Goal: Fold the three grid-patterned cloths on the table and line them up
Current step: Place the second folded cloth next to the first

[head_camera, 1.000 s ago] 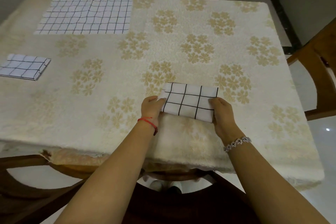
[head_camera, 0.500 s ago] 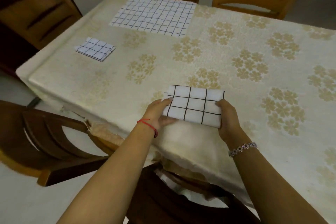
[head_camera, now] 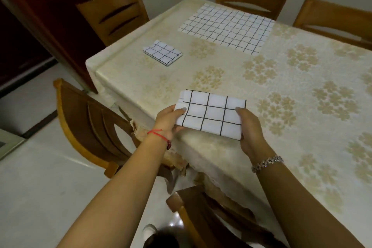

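A: Leftmost on the table (head_camera: 281,78)?
B: Small folded cloth (head_camera: 163,55), flat near the corner.
A: Then?
B: Left hand (head_camera: 168,122) pinching held cloth (head_camera: 211,116) over the near edge; right hand (head_camera: 250,128) gripping its other end.
A: Farther back?
B: Unfolded cloth (head_camera: 226,26), spread flat near the far edge.

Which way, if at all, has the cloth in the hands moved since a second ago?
Yes. The held cloth has moved left along the near edge of the table, toward the folded cloth.
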Tool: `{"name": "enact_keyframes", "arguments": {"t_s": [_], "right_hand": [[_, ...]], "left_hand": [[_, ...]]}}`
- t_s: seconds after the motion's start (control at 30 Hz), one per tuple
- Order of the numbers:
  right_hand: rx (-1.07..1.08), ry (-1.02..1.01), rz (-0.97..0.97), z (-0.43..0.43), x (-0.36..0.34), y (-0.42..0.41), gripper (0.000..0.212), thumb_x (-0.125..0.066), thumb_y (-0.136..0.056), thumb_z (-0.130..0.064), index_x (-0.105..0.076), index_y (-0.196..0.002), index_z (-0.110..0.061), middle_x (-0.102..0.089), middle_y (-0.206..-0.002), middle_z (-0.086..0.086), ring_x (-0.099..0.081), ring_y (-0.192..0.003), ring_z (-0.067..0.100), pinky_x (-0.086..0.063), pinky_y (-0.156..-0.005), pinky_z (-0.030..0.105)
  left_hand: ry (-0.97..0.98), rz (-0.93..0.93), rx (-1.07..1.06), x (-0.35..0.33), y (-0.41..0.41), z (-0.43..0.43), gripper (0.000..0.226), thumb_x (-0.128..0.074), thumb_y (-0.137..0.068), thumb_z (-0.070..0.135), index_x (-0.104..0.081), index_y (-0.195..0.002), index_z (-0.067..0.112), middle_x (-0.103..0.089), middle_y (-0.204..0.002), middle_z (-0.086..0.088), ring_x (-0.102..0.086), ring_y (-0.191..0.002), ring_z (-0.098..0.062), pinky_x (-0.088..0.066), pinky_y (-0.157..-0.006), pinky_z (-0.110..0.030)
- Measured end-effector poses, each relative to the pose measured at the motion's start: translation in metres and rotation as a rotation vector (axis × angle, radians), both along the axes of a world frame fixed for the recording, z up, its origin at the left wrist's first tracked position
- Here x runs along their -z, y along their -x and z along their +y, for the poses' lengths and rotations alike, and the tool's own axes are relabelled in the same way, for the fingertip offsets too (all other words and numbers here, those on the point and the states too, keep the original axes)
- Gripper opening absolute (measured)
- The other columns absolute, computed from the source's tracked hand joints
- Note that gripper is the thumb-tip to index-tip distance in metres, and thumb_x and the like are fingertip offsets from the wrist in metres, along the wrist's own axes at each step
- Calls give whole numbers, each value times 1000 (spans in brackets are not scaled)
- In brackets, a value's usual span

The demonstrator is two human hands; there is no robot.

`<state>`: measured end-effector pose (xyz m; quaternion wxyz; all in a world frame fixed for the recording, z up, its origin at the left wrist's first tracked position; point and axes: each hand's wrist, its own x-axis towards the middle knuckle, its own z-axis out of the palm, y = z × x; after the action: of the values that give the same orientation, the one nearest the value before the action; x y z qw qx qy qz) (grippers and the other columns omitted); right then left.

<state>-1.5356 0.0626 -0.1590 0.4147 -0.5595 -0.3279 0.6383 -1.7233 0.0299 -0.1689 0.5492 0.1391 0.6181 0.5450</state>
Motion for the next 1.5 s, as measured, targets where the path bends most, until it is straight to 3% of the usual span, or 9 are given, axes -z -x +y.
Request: {"name": "enact_keyframes", "arguments": {"t_s": [0.17, 0.27, 0.4, 0.6, 0.9, 1.0, 1.27, 1.37, 1.5], "right_hand": [[-25, -52, -46, -17, -8, 49, 15, -45, -97, -18, -59, -95, -13, -64, -86, 3, -62, -74, 18, -54, -63, 32], [-8, -67, -69, -31, -13, 83, 18, -45, -97, -18, -58, -85, -17, -63, -82, 2, -61, -70, 17, -52, -60, 31], [23, -88, -63, -46, -18, 130, 18, -46, -96, -18, -58, -83, -17, -63, -82, 3, -60, -70, 18, -50, -62, 30], [40, -120, -54, -64, -27, 191, 21, -47, -96, -21, -56, -78, -17, -61, -80, 4, -59, -70, 20, -50, -69, 35], [13, -151, -112, -60, -29, 253, 23, -47, -96, -20, -50, -74, -14, -55, -73, 4, -54, -64, 18, -46, -55, 26], [0, -162, -132, -53, -27, 271, 27, -46, -96, -19, -47, -69, -14, -53, -70, 3, -52, -61, 17, -44, -51, 23], [21, -176, -152, -10, -24, 310, 31, -45, -97, -18, -46, -66, -16, -52, -68, 1, -50, -60, 15, -42, -48, 21], [60, -166, -135, 15, -22, 320, 30, -46, -96, -19, -46, -67, -16, -51, -68, 1, -50, -59, 14, -42, -43, 15], [103, -123, -114, 50, -19, 329, 26, -48, -96, -22, -51, -70, -16, -55, -71, 2, -54, -62, 16, -45, -50, 20]], "left_hand": [[-25, -4, 5, -7, 51, -18, 11, -57, -88, 5, -62, -90, 15, -64, -88, -6, -62, -77, -19, -56, -57, -26], [-31, 25, -9, -16, 84, -30, 14, -55, -90, 6, -58, -82, 17, -62, -80, -4, -59, -71, -16, -54, -54, -24], [-33, 56, 18, -23, 129, -41, 9, -57, -90, 12, -59, -83, 17, -62, -81, -3, -58, -71, -15, -52, -63, -30], [-75, 122, 28, -36, 191, -62, 13, -55, -91, 10, -58, -80, 16, -61, -77, -3, -57, -67, -16, -51, -43, -18], [-97, 162, -41, -39, 253, -74, 18, -55, -92, 8, -60, -76, 15, -66, -58, 5, -63, -52, -9, -51, -50, -18], [-67, 218, -51, -36, 271, -66, 17, -56, -91, 9, -60, -75, 15, -63, -76, -4, -60, -71, -19, -52, -70, -30], [-68, 257, -19, -36, 307, -16, 18, -57, -90, 11, -57, -73, 16, -60, -73, -3, -57, -63, -14, -48, -43, -15], [-61, 279, 4, -36, 316, 14, 19, -56, -91, 10, -57, -72, 15, -60, -72, -3, -56, -63, -15, -48, -44, -16], [-54, 296, 36, -36, 326, 58, 18, -58, -89, 8, -59, -73, 16, -61, -76, -4, -59, -69, -18, -53, -60, -24]]}}
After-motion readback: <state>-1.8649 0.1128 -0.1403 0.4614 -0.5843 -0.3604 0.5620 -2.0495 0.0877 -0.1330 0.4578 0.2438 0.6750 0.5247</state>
